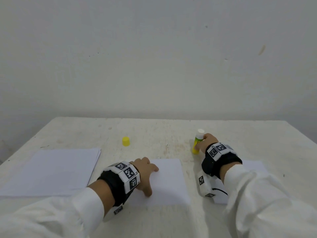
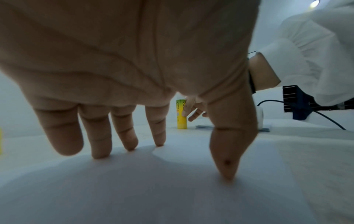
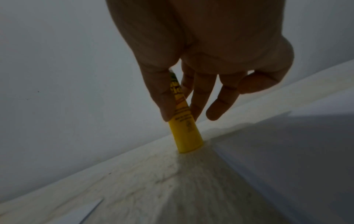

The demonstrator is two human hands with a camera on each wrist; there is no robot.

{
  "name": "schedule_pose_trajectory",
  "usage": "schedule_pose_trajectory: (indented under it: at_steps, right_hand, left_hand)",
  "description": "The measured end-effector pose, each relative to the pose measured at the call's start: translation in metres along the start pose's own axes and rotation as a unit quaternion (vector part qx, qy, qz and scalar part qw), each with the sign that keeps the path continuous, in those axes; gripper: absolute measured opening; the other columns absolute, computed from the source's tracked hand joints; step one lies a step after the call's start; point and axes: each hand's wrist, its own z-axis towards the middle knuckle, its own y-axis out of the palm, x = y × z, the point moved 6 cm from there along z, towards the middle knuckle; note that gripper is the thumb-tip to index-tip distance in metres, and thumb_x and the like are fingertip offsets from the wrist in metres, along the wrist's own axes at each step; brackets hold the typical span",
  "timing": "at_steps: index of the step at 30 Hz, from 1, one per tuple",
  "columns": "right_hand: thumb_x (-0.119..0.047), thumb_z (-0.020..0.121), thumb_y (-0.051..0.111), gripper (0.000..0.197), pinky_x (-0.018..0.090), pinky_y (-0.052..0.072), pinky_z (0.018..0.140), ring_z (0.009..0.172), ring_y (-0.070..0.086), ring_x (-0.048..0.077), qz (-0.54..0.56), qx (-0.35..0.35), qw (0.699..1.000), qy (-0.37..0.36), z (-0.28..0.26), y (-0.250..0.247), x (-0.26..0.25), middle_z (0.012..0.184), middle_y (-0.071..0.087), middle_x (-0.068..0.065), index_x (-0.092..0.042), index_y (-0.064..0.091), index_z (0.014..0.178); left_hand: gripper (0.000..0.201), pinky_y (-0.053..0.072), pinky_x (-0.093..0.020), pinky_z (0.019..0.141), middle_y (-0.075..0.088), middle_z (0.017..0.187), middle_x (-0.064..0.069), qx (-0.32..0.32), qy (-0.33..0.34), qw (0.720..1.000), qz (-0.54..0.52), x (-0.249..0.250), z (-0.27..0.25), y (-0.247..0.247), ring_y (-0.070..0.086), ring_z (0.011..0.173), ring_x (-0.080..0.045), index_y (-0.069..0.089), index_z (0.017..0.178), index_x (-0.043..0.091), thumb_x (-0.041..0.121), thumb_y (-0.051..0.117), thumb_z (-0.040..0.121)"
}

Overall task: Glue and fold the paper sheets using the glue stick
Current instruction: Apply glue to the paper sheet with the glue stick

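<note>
Looking down from the head view, the left hand (image 1: 145, 172) is seen laid flat with spread fingers on a single paper sheet (image 1: 169, 182) in the middle of the counter (image 1: 154, 133). The glue stick (image 1: 197, 142) is held upright on the counter by the right hand (image 1: 208, 140), its white tip exposed, and a yellow cap (image 1: 126, 141) is stood apart from it toward the left. A stack of paper sheets (image 1: 51, 170) is placed at the left, and more paper (image 1: 253, 166) is partly covered by the right forearm. From the left wrist view, the straight fingers (image 2: 99, 136) and thumb of the left hand (image 2: 134, 75) are pressed by their tips onto the paper sheet (image 2: 172, 197), while the glue stick (image 2: 181, 116) is seen farther off, pinched by the other hand. From the right wrist view, which is dim, the glue stick (image 3: 186, 128) is gripped between thumb and forefinger of the right hand (image 3: 201, 68), its base set on the counter (image 3: 172, 181); the remaining fingers (image 3: 222, 103) are left loosely extended beside it.
</note>
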Motion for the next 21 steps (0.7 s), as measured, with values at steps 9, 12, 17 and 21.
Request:
schedule_pose_trajectory:
  at_steps: [9,12,17,21]
  right_hand:
    - [-0.007,0.084,0.067,0.051,0.035,0.045,0.087,0.109,0.056,0.031,-0.031,-0.023,0.998,0.042,0.000,0.003,0.004,0.111,0.053,0.015,0.002,0.044,0.129]
    - [-0.011,0.084,0.067,0.048,0.029,0.039,0.078,0.115,0.054,0.030,-0.028,-0.032,0.997,0.062,-0.013,-0.007,0.013,0.108,0.052,0.012,0.002,0.051,0.127]
    - [-0.014,0.090,0.055,0.013,0.024,0.035,0.059,0.076,0.047,0.021,-0.140,-0.078,0.987,0.016,-0.062,0.002,-0.012,0.076,0.044,0.006,-0.004,0.047,0.094]
    - [-0.020,0.090,0.056,0.017,0.024,0.037,0.064,0.072,0.047,0.019,-0.197,-0.145,0.961,-0.132,-0.091,0.049,-0.081,0.084,0.050,0.006,-0.007,0.050,0.082]
  left_hand:
    - [0.072,0.030,-0.035,0.102,0.038,0.135,0.007,0.043,0.004,0.999,0.011,-0.005,-0.002,-0.002,0.032,0.125,-0.018,0.042,0.130,0.031,0.050,0.075,0.069]
    - [0.068,0.032,-0.034,0.103,0.032,0.141,0.006,0.042,0.023,0.999,-0.016,-0.007,-0.005,-0.001,0.033,0.127,-0.018,0.043,0.132,0.030,0.046,0.073,0.073]
    - [0.064,0.034,-0.033,0.104,0.020,0.143,0.006,0.080,0.044,0.991,-0.093,-0.022,-0.023,-0.003,0.025,0.132,-0.018,0.045,0.133,0.034,0.037,0.072,0.075]
    - [0.055,0.032,-0.033,0.107,0.028,0.144,0.003,0.123,0.007,0.983,-0.138,-0.071,-0.046,-0.013,0.029,0.132,-0.018,0.046,0.135,0.033,0.032,0.065,0.083]
